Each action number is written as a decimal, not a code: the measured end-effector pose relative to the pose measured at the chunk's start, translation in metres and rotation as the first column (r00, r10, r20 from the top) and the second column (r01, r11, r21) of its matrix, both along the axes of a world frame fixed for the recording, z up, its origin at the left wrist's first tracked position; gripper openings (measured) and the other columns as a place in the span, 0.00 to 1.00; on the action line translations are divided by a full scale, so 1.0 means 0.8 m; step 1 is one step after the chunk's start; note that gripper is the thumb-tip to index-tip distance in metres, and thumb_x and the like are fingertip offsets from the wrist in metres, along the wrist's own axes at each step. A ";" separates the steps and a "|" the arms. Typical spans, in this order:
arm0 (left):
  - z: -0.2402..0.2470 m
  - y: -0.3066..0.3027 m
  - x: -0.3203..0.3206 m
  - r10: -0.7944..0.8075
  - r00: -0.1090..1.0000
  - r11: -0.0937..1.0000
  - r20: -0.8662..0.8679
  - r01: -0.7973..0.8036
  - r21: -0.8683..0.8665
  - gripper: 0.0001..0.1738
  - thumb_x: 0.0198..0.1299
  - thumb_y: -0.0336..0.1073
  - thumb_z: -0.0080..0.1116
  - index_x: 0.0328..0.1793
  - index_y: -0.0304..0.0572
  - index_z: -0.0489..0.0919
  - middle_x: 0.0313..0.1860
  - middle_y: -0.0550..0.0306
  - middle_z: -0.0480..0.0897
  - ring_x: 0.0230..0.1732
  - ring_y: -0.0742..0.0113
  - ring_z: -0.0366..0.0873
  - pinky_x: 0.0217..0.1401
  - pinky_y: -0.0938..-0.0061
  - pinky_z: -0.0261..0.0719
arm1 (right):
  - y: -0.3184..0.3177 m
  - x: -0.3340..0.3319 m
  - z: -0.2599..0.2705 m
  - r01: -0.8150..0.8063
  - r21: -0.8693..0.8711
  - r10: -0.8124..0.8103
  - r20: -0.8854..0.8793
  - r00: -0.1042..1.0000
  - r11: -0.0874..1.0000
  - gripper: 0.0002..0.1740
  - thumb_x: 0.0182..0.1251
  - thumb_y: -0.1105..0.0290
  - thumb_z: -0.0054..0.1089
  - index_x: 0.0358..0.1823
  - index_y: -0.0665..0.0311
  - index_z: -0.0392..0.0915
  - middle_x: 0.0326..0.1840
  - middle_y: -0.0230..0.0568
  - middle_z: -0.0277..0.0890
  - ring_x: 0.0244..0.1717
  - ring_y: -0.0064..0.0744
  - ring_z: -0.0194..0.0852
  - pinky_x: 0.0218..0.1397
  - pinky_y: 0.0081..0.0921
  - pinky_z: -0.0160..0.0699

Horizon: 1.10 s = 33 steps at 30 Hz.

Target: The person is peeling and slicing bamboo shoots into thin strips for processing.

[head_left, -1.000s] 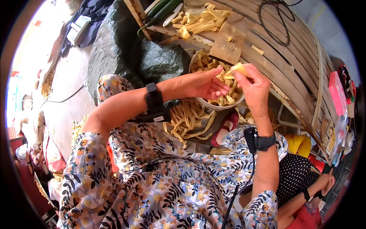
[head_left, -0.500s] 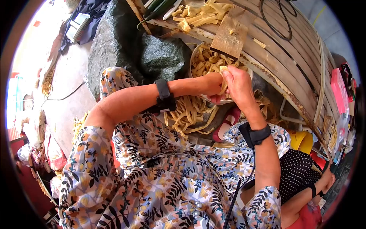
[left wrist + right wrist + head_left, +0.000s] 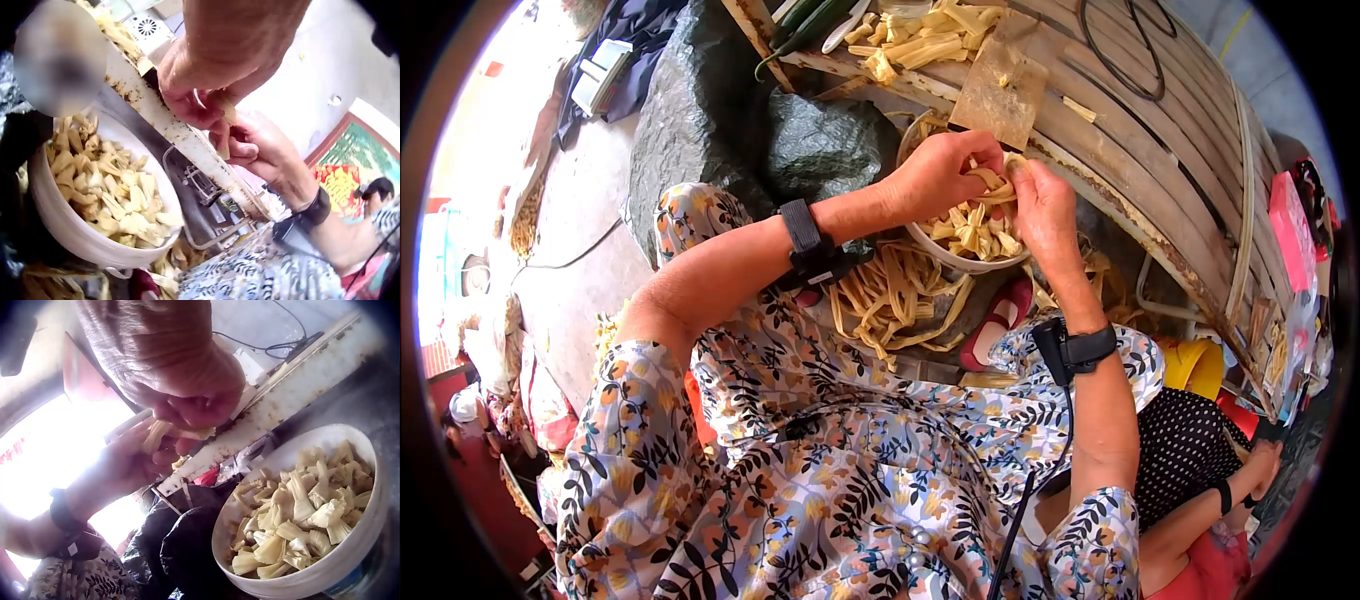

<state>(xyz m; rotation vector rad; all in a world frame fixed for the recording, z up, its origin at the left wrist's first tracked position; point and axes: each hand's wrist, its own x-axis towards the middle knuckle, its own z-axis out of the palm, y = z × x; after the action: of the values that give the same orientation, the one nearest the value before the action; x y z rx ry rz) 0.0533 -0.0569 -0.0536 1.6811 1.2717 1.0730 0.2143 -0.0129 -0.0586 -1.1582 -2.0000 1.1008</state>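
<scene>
In the head view a pale yellow, flat strip [image 3: 997,190] is bent between both hands, over a white bucket [image 3: 972,266]. My left hand [image 3: 945,177] pinches one part of it with curled fingers, back of the hand up. At the other end my right hand [image 3: 1048,212] grips it between thumb and fingers. The right wrist view shows the strip [image 3: 156,435] lying across the left fingers, beneath the right hand. Short, knotted yellow pieces [image 3: 119,194] fill much of the bucket in the left wrist view.
A wooden board [image 3: 1000,98] sits at the slatted table's [image 3: 1140,190] edge, beside cut yellow pieces [image 3: 935,45] and green cucumbers [image 3: 805,28]. Long loose strips [image 3: 895,300] lie below the bucket. Dark green plastic sheeting [image 3: 825,145] stands left of it. Another person's arm [image 3: 1200,520] shows at lower right.
One second ago the left hand was spread with straight fingers while the right pinched the strip. Both hands then came together on it; now the left has risen and the strip is bent between them.
</scene>
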 end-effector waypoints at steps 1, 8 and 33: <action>0.002 -0.001 -0.001 0.002 0.986 0.980 0.166 0.031 -0.195 0.10 0.53 0.25 0.50 0.43 0.36 0.71 0.33 0.59 0.76 0.29 0.74 0.74 0.33 0.82 0.74 | -0.002 0.001 0.005 0.044 -0.032 -0.045 -0.028 0.999 0.999 0.11 0.66 0.70 0.46 0.31 0.71 0.72 0.16 0.38 0.70 0.11 0.23 0.68 0.16 0.20 0.65; -0.016 0.009 -0.010 0.168 0.669 0.671 0.724 0.460 -0.581 0.13 0.62 0.28 0.38 0.50 0.28 0.67 0.37 0.53 0.76 0.23 0.82 0.67 0.23 0.90 0.67 | 0.004 0.009 0.033 -0.040 -0.230 -0.045 -0.350 0.936 0.972 0.12 0.66 0.67 0.49 0.38 0.70 0.75 0.26 0.34 0.76 0.20 0.14 0.72 0.18 0.11 0.64; -0.019 0.013 0.004 0.327 0.505 0.528 0.798 0.603 -0.598 0.10 0.63 0.31 0.41 0.44 0.32 0.70 0.33 0.48 0.78 0.21 0.80 0.70 0.19 0.93 0.67 | 0.005 0.007 0.054 -0.182 -0.413 -0.017 -0.433 0.901 0.892 0.09 0.60 0.67 0.58 0.34 0.68 0.78 0.20 0.32 0.74 0.15 0.14 0.69 0.16 0.10 0.64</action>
<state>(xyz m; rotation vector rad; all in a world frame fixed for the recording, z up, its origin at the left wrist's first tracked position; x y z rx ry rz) 0.0569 -0.0463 -0.0692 0.2907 0.6556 0.7368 0.2197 -0.0092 -0.0157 -0.9308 -1.5046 1.7571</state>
